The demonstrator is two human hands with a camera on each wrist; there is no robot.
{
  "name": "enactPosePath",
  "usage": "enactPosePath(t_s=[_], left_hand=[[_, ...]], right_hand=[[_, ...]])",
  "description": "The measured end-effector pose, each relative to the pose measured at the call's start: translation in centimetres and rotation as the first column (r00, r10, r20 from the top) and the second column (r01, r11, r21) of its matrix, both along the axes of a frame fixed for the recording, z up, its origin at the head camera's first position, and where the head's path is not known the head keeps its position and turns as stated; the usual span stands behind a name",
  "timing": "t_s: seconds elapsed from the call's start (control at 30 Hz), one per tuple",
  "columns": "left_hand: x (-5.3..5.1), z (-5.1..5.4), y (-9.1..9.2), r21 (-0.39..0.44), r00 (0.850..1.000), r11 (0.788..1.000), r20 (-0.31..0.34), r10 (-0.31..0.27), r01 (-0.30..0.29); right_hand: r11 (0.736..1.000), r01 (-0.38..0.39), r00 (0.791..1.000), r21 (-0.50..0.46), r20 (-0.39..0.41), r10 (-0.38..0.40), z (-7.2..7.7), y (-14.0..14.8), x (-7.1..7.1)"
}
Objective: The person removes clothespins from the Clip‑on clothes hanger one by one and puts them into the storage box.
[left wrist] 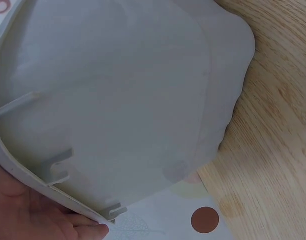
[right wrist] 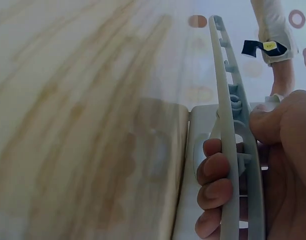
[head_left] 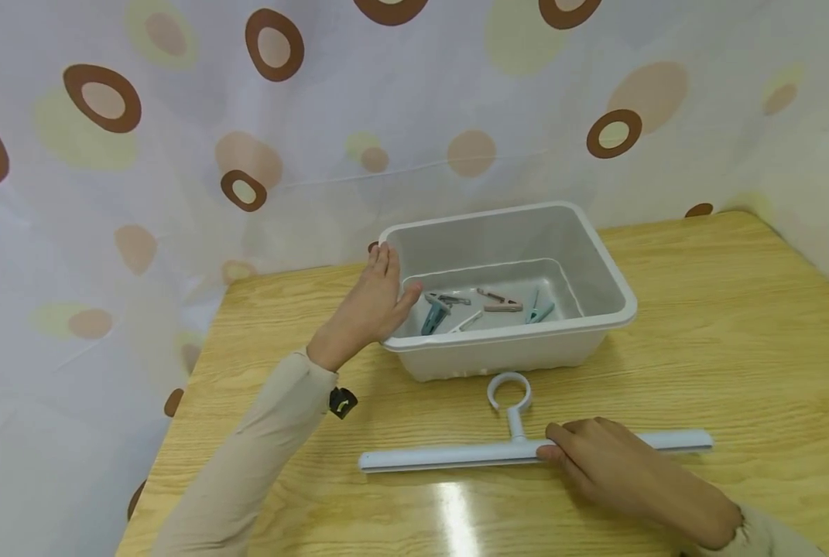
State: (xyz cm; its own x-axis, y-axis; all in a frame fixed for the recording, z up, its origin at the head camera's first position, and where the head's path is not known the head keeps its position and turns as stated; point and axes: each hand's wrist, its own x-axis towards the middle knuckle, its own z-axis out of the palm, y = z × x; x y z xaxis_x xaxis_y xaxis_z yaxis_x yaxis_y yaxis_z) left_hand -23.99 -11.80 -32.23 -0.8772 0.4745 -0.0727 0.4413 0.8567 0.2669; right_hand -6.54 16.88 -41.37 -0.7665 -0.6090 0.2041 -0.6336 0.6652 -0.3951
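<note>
A light grey plastic basin (head_left: 498, 352) stands on the wooden table, with several clothespins (head_left: 503, 302) lying on its floor. My left hand (head_left: 375, 298) rests on the basin's left rim, fingers lying straight along it and thumb spread toward the inside. In the left wrist view, that hand (left wrist: 48, 215) touches the rim above the outer wall (left wrist: 128, 95). In front of the basin is a pale blue hanger (head_left: 449, 456) with a long straight bar and a round hook. My right hand (head_left: 609, 464) grips its bar right of the hook; in the right wrist view the fingers (right wrist: 215, 187) curl round it.
The wood-grain table (head_left: 734, 325) extends to both sides of the basin. A white curtain (head_left: 414, 93) with brown and beige ovals hangs behind it and at the sides. A black strap (head_left: 343, 402) sits at the left wrist.
</note>
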Motion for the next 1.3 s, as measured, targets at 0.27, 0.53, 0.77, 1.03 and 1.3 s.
enactPosePath(t_s=[0.27, 0.53, 0.77, 1.03, 1.3], left_hand=[[0.14, 0.01, 0.15, 0.004, 1.0, 1.0, 0.007, 0.011, -0.011], [0.32, -0.12, 0.33, 0.007, 1.0, 1.0, 0.006, 0.009, -0.009], [0.38, -0.01, 0.61, 0.007, 1.0, 1.0, 0.002, -0.002, 0.002], [0.3, -0.23, 0.41, 0.057, 1.0, 0.998, 0.011, 0.026, -0.026], [0.22, -0.63, -0.32, 0.129, 0.997, 0.99, -0.046, 0.055, -0.048]], right_hand=[[0.998, 0.016, 0.999, 0.066, 0.036, -0.018, -0.36, -0.34, -0.38], [0.996, 0.004, 0.993, 0.086, 0.116, -0.014, -0.6, -0.5, -0.73], [0.995, 0.025, 0.994, 0.095, 0.104, -0.035, -0.74, -0.51, -0.53], [0.975, 0.09, 0.995, 0.202, -0.05, -0.082, -0.71, -0.85, -0.35], [0.968, 0.113, 0.991, 0.223, -0.096, -0.093, -0.64, -0.65, -0.95]])
